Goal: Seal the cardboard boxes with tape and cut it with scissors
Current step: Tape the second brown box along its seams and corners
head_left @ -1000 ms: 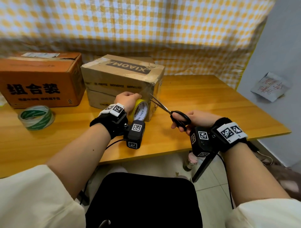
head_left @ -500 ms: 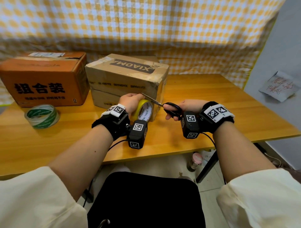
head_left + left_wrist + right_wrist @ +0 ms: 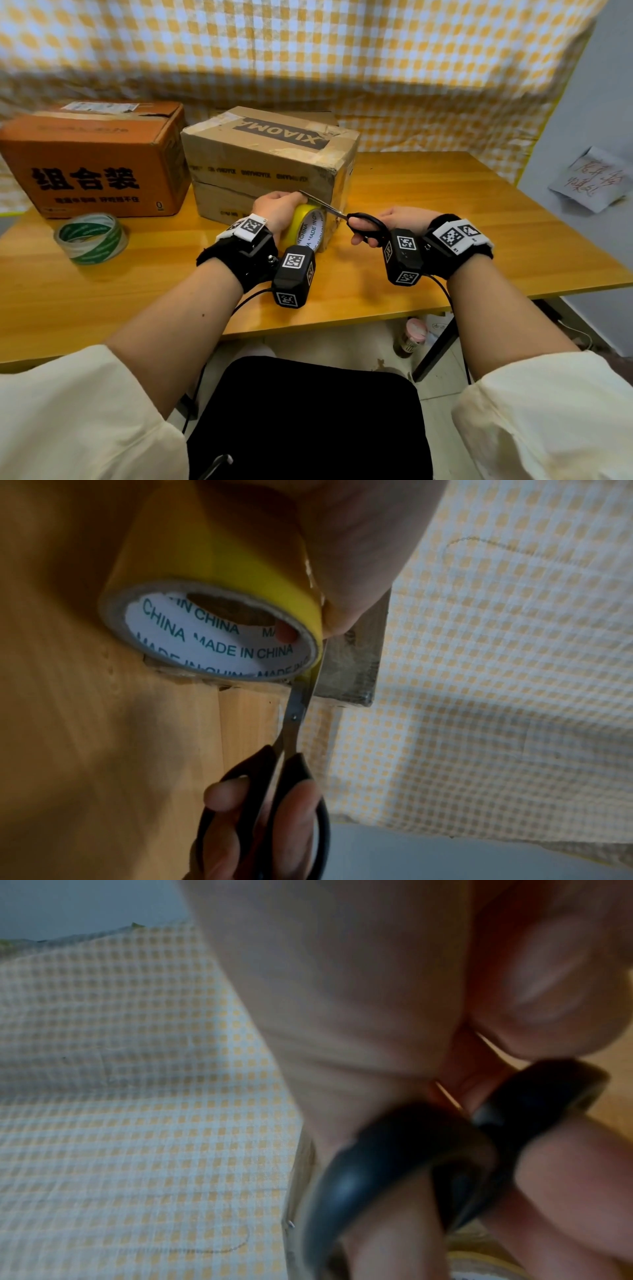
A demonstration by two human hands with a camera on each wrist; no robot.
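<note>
A brown cardboard box [image 3: 267,154] with a black label stands on the wooden table [image 3: 428,212]. My left hand [image 3: 279,214] grips a yellow tape roll [image 3: 308,228] [image 3: 212,569] against the box's front right corner. My right hand [image 3: 394,226] holds black-handled scissors [image 3: 346,217] [image 3: 291,739] with fingers through the loops [image 3: 394,1164]. The blades lie nearly together between the roll and the box, at the tape stretched there. The blade tips are hidden behind my left hand.
An orange cardboard box [image 3: 92,161] stands at the back left. A green-and-white tape roll [image 3: 90,238] lies in front of it. A checked cloth [image 3: 308,51] hangs behind the table. A grey wall with a paper note [image 3: 589,180] is at the right.
My right hand has moved left with the scissors, bringing the blades from open in the air to nearly together at the tape beside the roll. My left hand has stayed on the roll.
</note>
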